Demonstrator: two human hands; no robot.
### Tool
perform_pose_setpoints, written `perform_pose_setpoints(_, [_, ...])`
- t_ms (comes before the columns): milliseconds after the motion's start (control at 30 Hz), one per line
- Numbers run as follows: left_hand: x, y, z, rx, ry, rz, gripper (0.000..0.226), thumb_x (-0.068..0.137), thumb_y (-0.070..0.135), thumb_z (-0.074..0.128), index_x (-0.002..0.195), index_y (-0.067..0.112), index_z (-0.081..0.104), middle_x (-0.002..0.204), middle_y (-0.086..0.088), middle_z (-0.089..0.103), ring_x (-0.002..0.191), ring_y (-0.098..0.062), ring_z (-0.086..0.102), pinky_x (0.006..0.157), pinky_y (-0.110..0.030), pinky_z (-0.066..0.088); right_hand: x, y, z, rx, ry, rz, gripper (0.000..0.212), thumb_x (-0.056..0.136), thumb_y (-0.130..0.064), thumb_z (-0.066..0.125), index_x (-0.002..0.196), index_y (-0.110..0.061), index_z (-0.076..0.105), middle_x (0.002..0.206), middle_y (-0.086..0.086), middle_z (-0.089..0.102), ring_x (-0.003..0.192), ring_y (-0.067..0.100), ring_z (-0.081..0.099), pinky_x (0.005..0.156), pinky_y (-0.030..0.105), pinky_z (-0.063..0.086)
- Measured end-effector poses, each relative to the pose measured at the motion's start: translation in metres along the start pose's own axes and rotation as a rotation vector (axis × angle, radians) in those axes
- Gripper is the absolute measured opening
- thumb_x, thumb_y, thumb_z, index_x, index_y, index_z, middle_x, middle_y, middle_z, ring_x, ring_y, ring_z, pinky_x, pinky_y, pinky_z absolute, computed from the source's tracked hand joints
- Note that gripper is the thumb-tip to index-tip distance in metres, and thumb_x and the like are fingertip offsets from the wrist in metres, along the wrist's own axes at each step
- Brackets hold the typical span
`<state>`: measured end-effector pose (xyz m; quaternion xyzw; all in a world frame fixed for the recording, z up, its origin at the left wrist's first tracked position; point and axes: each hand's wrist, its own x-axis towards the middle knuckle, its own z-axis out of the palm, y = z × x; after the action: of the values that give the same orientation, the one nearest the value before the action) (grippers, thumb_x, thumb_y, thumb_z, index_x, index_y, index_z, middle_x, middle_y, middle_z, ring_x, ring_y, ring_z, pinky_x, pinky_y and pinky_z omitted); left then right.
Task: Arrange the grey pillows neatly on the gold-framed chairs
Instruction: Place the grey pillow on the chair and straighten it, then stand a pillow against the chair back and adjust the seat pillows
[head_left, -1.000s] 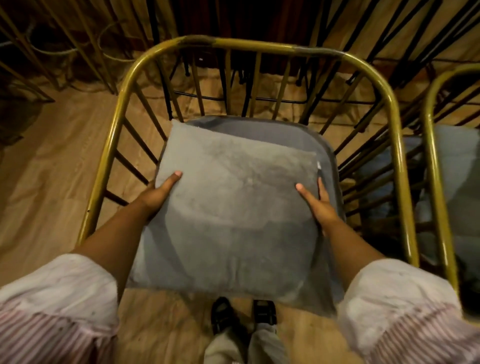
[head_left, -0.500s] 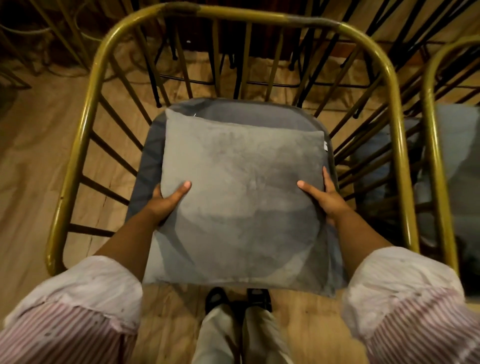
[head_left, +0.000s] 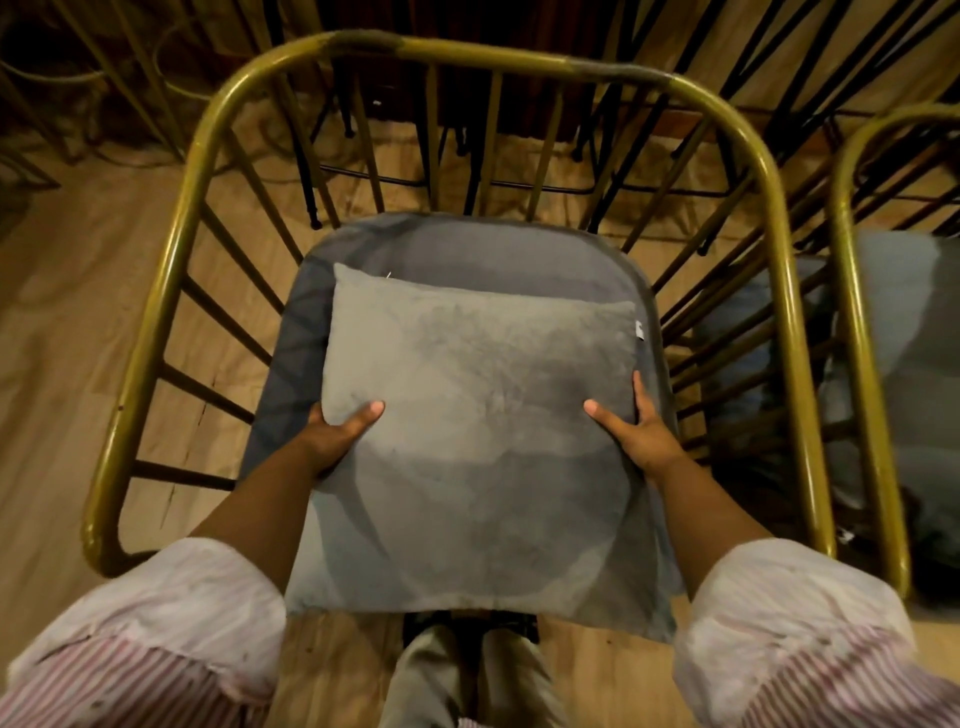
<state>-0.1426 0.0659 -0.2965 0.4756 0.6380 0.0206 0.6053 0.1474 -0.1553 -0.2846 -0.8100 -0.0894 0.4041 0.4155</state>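
Observation:
A square grey pillow (head_left: 483, 447) lies over the dark grey seat (head_left: 467, 249) of a gold-framed chair (head_left: 176, 249) directly below me. My left hand (head_left: 337, 434) grips the pillow's left edge, thumb on top and fingers under. My right hand (head_left: 636, 434) holds the right edge the same way. The pillow's near edge overhangs the seat front. A small white tag (head_left: 639, 328) shows at its far right corner.
A second gold-framed chair (head_left: 857, 332) stands close on the right with a grey pillow (head_left: 904, 332) on it. Black and gold chair legs crowd the floor behind. Pale wooden floor (head_left: 57, 332) lies to the left. My shoes are under the pillow's front edge.
The pillow has shifted from skewed over the left of the seat to squarer and more centred. Both hands slid nearer along its sides, and my view has moved lower over the chair.

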Motion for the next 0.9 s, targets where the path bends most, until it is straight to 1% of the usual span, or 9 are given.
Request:
perform_pose_setpoints(167, [-0.015, 0.023, 0.007, 0.164, 0.012, -0.017, 0.089, 0.083, 0.045, 0.064, 0.148, -0.001, 0.024, 0.152, -0.022, 0.032, 0.137, -0.041, 0.035, 0.114, -0.047, 0.030, -0.015, -0.014, 0.004, -0.108, 0.031, -0.019, 0.086, 0.084, -0.036, 0.068, 0.152, -0.024, 0.018, 0.157, 0.007, 0.029, 0.142, 0.029, 0.032, 0.114, 0.037, 0.028])
perform_pose_setpoints(233, [-0.034, 0.047, 0.015, 0.230, -0.021, -0.010, 0.067, 0.094, 0.031, 0.053, 0.143, -0.009, 0.031, 0.150, -0.025, 0.035, 0.138, -0.042, 0.034, 0.114, -0.043, 0.028, -0.030, -0.024, 0.002, -0.127, 0.024, -0.041, 0.071, 0.088, -0.027, 0.066, 0.148, -0.013, 0.031, 0.152, 0.013, 0.038, 0.136, 0.031, 0.041, 0.108, 0.031, 0.034])
perform_pose_setpoints(300, [-0.069, 0.079, 0.025, 0.355, -0.067, 0.013, 0.058, 0.098, 0.031, 0.045, 0.138, -0.010, 0.037, 0.143, -0.023, 0.043, 0.133, -0.042, 0.040, 0.103, -0.040, 0.036, -0.049, -0.039, -0.008, -0.178, 0.025, -0.094, 0.051, 0.090, -0.019, 0.062, 0.137, -0.003, 0.047, 0.140, 0.018, 0.051, 0.128, 0.032, 0.050, 0.101, 0.026, 0.038])
perform_pose_setpoints(400, [-0.123, 0.129, 0.048, 0.434, -0.151, 0.182, 0.052, 0.097, 0.037, 0.044, 0.133, 0.001, 0.046, 0.137, -0.019, 0.048, 0.122, -0.035, 0.050, 0.098, -0.033, 0.042, -0.084, -0.070, -0.036, -0.240, 0.058, -0.224, 0.036, 0.091, -0.017, 0.061, 0.124, -0.002, 0.060, 0.129, 0.018, 0.060, 0.123, 0.029, 0.054, 0.100, 0.027, 0.038])
perform_pose_setpoints(467, [-0.164, 0.158, 0.072, 0.455, -0.228, 0.338, 0.028, 0.097, 0.032, 0.044, 0.110, 0.010, 0.056, 0.116, -0.014, 0.053, 0.102, -0.027, 0.054, 0.076, -0.027, 0.043, -0.107, -0.091, -0.064, -0.231, 0.125, -0.312, 0.030, 0.090, -0.016, 0.062, 0.117, -0.003, 0.065, 0.121, 0.017, 0.065, 0.116, 0.027, 0.059, 0.096, 0.027, 0.041])
perform_pose_setpoints(533, [-0.198, 0.182, 0.099, 0.479, -0.315, 0.443, 0.026, 0.098, 0.027, 0.043, 0.113, 0.010, 0.056, 0.108, -0.009, 0.053, 0.096, -0.022, 0.050, 0.059, -0.021, 0.038, -0.127, -0.110, -0.094, -0.202, 0.201, -0.368, 0.026, 0.090, -0.016, 0.062, 0.112, -0.005, 0.069, 0.110, 0.014, 0.069, 0.104, 0.022, 0.063, 0.088, 0.025, 0.044])
perform_pose_setpoints(667, [-0.258, 0.230, 0.159, 0.500, -0.441, 0.641, 0.021, 0.098, 0.028, 0.043, 0.110, 0.015, 0.055, 0.102, -0.003, 0.058, 0.098, -0.018, 0.053, 0.056, -0.010, 0.038, -0.165, -0.136, -0.178, -0.077, 0.423, -0.445, 0.021, 0.091, -0.013, 0.059, 0.107, -0.005, 0.070, 0.090, 0.007, 0.066, 0.079, 0.012, 0.059, 0.072, 0.016, 0.045])
perform_pose_setpoints(767, [-0.284, 0.261, 0.212, 0.500, -0.516, 0.720, 0.015, 0.097, 0.027, 0.046, 0.102, 0.019, 0.058, 0.096, 0.001, 0.060, 0.096, -0.016, 0.055, 0.056, -0.011, 0.041, -0.176, -0.135, -0.243, -0.015, 0.571, -0.459, 0.022, 0.091, -0.013, 0.059, 0.107, -0.002, 0.071, 0.102, 0.016, 0.071, 0.093, 0.016, 0.060, 0.082, 0.024, 0.046])
perform_pose_setpoints(900, [-0.313, 0.298, 0.298, 0.538, -0.579, 0.813, 0.016, 0.095, 0.032, 0.049, 0.093, 0.019, 0.057, 0.082, 0.002, 0.056, 0.074, -0.013, 0.051, 0.057, -0.020, 0.038, -0.171, -0.124, -0.339, 0.063, 0.748, -0.430, 0.024, 0.092, -0.014, 0.059, 0.109, 0.000, 0.069, 0.111, 0.020, 0.069, 0.105, 0.028, 0.062, 0.093, 0.036, 0.046])
